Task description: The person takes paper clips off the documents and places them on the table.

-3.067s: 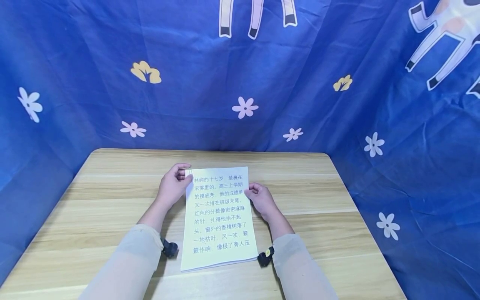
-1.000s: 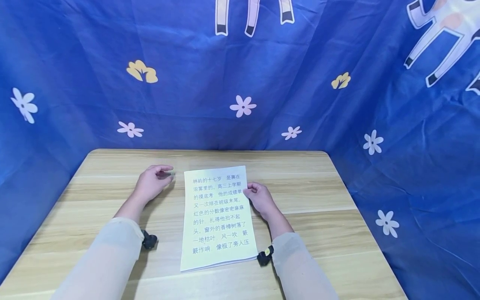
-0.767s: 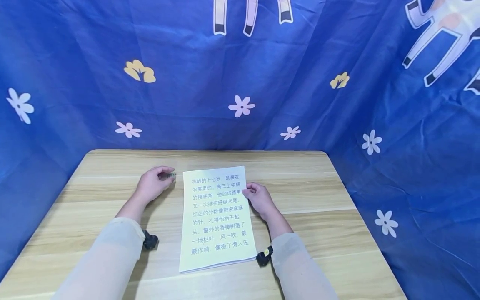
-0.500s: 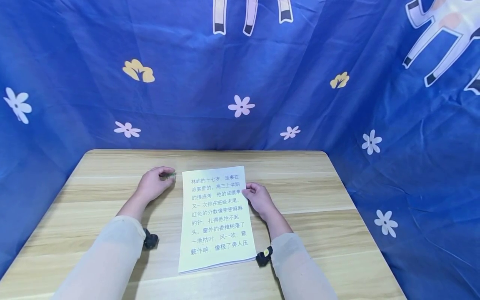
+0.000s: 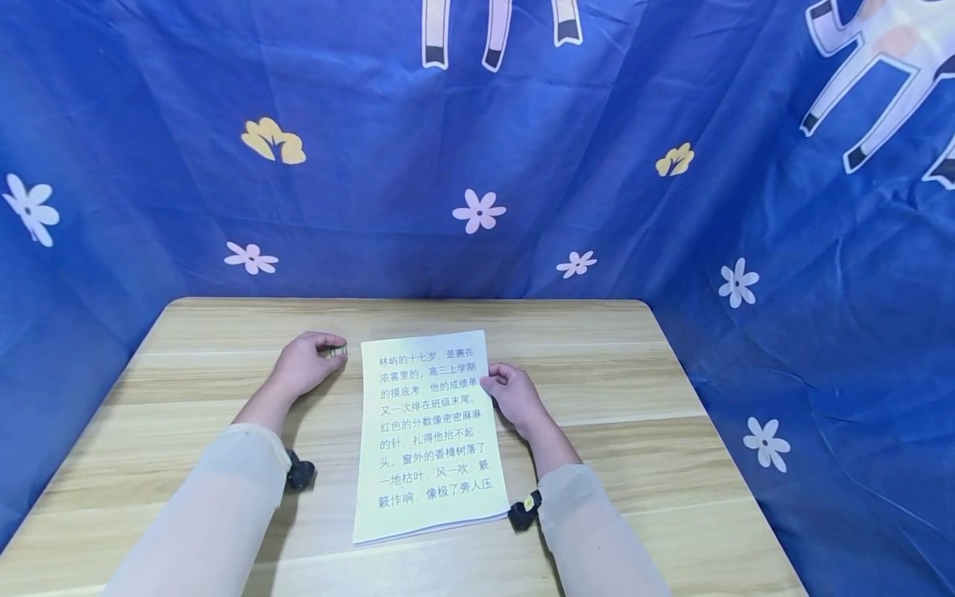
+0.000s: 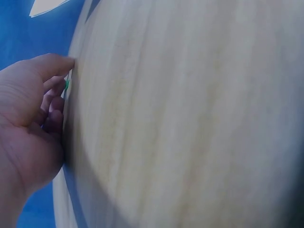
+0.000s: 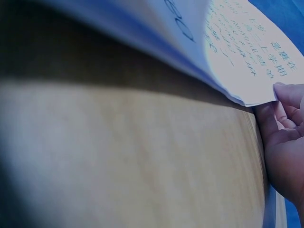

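Observation:
A stack of printed paper sheets (image 5: 429, 431) lies on the wooden table (image 5: 597, 348), in front of the person. At its right edge the right hand (image 5: 515, 394) pinches the sheets, thumb on top; the right wrist view shows that hand (image 7: 287, 128) gripping the edge of the paper (image 7: 242, 57). Left of the stack's top corner, apart from it, the left hand (image 5: 304, 363) holds a small paper clip (image 5: 339, 351) between thumb and fingers, close over the table. In the left wrist view a sliver of the green clip (image 6: 67, 84) shows by the fingers; the rest is hidden.
A blue curtain (image 5: 373, 207) printed with flowers and animals hangs behind the table and along both sides. Black wrist cameras (image 5: 301, 473) sit on both wrists, the right one (image 5: 524, 512) beside the stack's lower right corner.
The left hand has come off the stack's top left corner, taking the paper clip with it to the left. Lately it has barely moved. The right hand keeps its grip on the edge.

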Available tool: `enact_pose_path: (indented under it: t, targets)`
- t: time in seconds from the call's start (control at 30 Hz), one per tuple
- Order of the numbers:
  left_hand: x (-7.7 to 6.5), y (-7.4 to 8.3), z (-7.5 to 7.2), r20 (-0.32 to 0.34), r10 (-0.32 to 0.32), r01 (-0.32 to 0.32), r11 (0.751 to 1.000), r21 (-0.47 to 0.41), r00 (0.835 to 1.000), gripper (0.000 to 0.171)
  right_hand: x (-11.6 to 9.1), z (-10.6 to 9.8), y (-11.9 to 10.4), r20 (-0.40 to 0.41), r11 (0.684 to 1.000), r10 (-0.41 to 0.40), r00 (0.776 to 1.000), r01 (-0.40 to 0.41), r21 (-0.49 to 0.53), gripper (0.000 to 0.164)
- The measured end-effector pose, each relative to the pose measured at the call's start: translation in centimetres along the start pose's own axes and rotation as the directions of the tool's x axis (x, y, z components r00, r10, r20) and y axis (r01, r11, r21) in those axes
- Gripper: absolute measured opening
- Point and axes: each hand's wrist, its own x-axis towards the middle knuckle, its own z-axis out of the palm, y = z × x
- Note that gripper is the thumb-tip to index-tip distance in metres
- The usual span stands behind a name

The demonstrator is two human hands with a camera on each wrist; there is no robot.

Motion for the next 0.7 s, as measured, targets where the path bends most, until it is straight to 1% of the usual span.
enact_pose_path:
  t: [0.43,0.7]
  targets:
    - [-0.08,0.02,-0.30,0.006,0.015,-0.015,1.000,0.023,1.000,0.045,-0.04,0.01,0.06,-0.005,1.000,0.003,1.000,-0.003,0.003,0.018]
    - [-0.03,0.03,-0.37,0.013,0.001,-0.002,1.000,0.013,1.000,0.047,-0.09,0.04,0.00,-0.005,1.000,0.006,1.000,-0.006,0.007,0.017]
